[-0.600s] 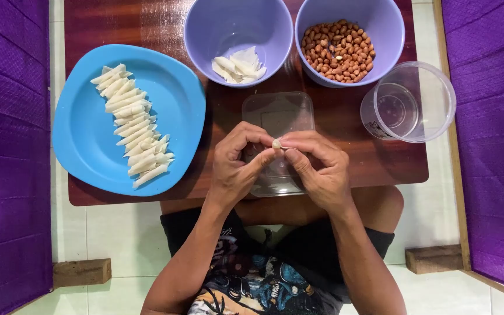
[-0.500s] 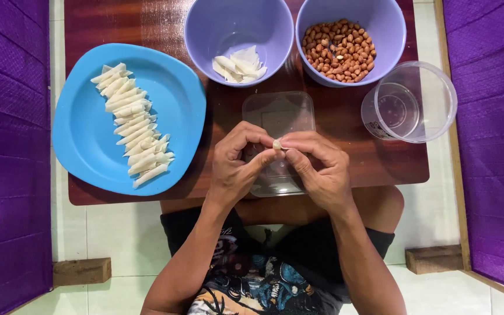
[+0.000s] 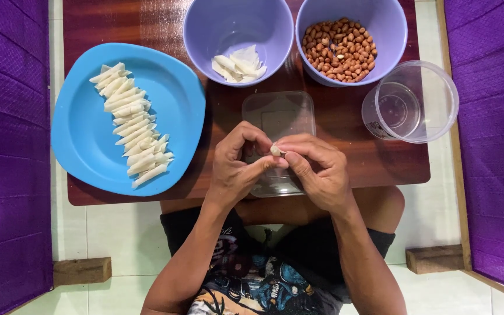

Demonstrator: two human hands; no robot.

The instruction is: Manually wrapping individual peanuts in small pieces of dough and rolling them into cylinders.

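My left hand (image 3: 237,166) and my right hand (image 3: 316,169) meet over a clear flat plastic lid (image 3: 278,116) on the dark wooden table (image 3: 380,163). Together their fingertips pinch a small white dough roll (image 3: 275,150). A blue plate (image 3: 88,140) at the left carries a row of several finished white rolls (image 3: 132,137). At the back, one lilac bowl (image 3: 205,29) holds a few white wrapper pieces (image 3: 239,63), and a second lilac bowl (image 3: 392,29) holds brown peanuts (image 3: 339,49).
A clear round plastic container (image 3: 415,102) stands at the table's right edge. Purple fabric (image 3: 7,146) hangs on both sides. Pale floor tiles and two wooden blocks (image 3: 81,270) lie beside my crossed legs.
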